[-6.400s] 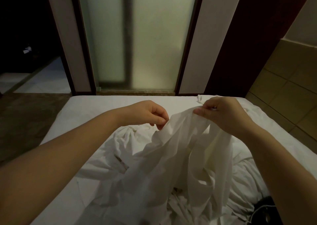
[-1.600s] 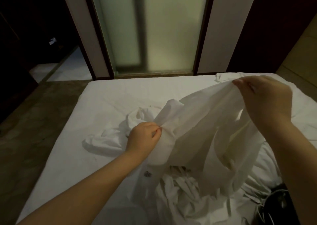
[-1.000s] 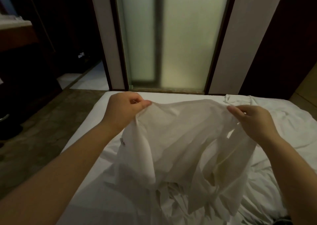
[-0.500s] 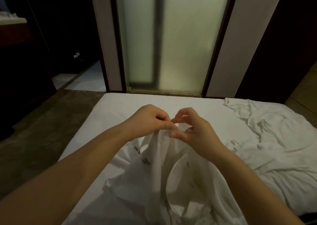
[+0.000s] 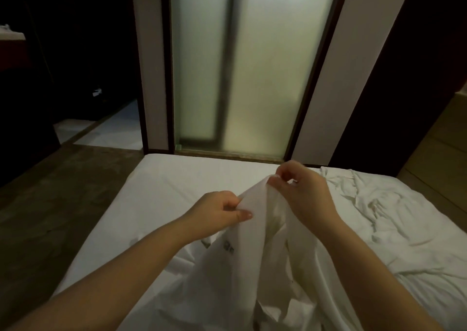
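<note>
Pinching white garment (image 5: 242, 267), hands (image 5: 214, 214) (image 5: 303, 194) close, right higher.

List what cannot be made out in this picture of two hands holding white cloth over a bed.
Head view, white cloth: its kind and full shape; folds and the bottom edge hide it.
Head view, dark print on it: too small and creased to read.
Head view, behind the frosted glass: blurred by the glass.

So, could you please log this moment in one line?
left hand: pinches white garment | right hand: pinches same garment | bed: underneath
</note>
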Demonstrator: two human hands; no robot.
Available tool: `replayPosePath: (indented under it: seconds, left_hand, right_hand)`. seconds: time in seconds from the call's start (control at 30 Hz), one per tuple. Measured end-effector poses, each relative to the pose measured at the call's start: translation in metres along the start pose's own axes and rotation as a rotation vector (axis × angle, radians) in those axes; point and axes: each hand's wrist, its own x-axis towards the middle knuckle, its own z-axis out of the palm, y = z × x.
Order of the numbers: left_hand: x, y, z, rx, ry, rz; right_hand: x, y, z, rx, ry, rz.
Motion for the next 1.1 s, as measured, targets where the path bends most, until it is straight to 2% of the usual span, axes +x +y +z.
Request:
replayPosePath:
  seconds: [0.1,0.27,0.43,0.57,0.63,0.77,0.9,1.0,1.1]
  left_hand:
    - [-0.002,-0.017,-0.013,0.01,0.037,0.006]
    - [-0.016,-0.047,-0.007,0.067,-0.021,-0.023]
    - [-0.014,-0.066,-0.004,0.055,0.142,-0.025]
    - [-0.013,-0.069,-0.02,-0.123,0.314,0.047]
    - [-0.013,-0.067,-0.031,-0.169,0.33,0.084]
    - [-0.011,-0.057,-0.051,-0.048,0.361,0.158]
    - [-0.008,-0.047,-0.069,0.249,0.495,0.237]
    - [-0.009,-0.03,-0.072,0.415,0.45,0.406]
    - [-0.017,-0.018,-0.068,0.541,0.306,0.61]
  right_hand:
    - [0.011,-0.003,0.003,0.007,0.1,0.05]
    - [0.015,-0.011,0.024,0.084,0.212,0.147]
    - [0.012,-0.014,0.03,0.091,0.261,0.137]
    - [0.009,-0.002,0.02,0.038,0.307,0.148]
    - [0.006,0.004,0.018,0.031,0.303,0.165]
    - [0.0,0.015,0.011,0.054,0.206,0.202]
    - [-0.004,0.017,0.001,0.088,0.005,0.247]
    - [-0.006,-0.005,0.006,0.1,-0.127,0.133]
    - [-0.014,-0.038,0.034,0.091,-0.274,-0.02]
